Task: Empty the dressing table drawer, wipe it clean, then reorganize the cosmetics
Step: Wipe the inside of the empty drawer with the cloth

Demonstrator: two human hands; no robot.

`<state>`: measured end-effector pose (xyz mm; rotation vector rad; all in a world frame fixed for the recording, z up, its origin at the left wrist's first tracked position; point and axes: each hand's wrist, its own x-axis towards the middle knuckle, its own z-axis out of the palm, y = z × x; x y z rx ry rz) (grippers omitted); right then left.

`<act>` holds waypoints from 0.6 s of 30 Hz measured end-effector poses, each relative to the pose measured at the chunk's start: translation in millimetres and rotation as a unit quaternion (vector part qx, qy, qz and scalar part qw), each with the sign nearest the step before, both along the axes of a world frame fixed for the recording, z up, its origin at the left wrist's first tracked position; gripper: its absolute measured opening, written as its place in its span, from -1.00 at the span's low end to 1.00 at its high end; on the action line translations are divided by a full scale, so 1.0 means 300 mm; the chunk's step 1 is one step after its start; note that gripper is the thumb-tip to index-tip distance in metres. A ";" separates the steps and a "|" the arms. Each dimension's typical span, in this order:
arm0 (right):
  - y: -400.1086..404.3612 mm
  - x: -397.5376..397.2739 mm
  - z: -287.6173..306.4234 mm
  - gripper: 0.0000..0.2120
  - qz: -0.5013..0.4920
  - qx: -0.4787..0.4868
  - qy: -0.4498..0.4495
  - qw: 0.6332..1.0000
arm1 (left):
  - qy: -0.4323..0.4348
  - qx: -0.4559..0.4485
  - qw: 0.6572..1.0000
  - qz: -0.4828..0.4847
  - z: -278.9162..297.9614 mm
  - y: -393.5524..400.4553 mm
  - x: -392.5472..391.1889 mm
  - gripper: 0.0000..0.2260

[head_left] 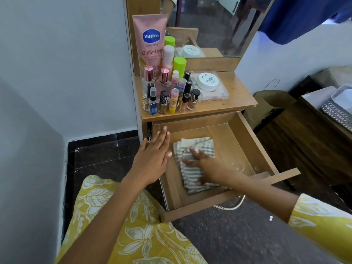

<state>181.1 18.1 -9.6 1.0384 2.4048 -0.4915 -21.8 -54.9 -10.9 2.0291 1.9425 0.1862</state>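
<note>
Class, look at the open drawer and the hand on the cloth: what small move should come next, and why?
Probably slide the striped cloth rightward. The right hand presses it flat on the left part of the drawer floor, the bare right part looks unwiped, and the left hand lies open over the drawer's left wall.

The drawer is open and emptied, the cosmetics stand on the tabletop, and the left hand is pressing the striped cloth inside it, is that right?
Not quite: the head view shows the right hand pressing the cloth in the drawer. The left hand rests open at the drawer's left wall. The cosmetics do stand on the tabletop.
</note>
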 end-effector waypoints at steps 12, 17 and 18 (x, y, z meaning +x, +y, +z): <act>-0.077 -0.103 -0.003 -0.18 0.029 0.012 -0.001 1.000 | 0.003 -0.002 1.000 -0.001 0.000 0.000 0.004 -0.48; -0.043 -0.096 0.014 -0.33 0.056 0.000 0.031 0.998 | 0.000 -0.004 1.000 0.003 0.005 0.000 0.008 -0.48; -0.026 -0.077 0.016 -0.37 0.080 0.013 0.036 0.996 | 0.000 -0.005 1.000 0.004 0.005 0.001 0.008 -0.48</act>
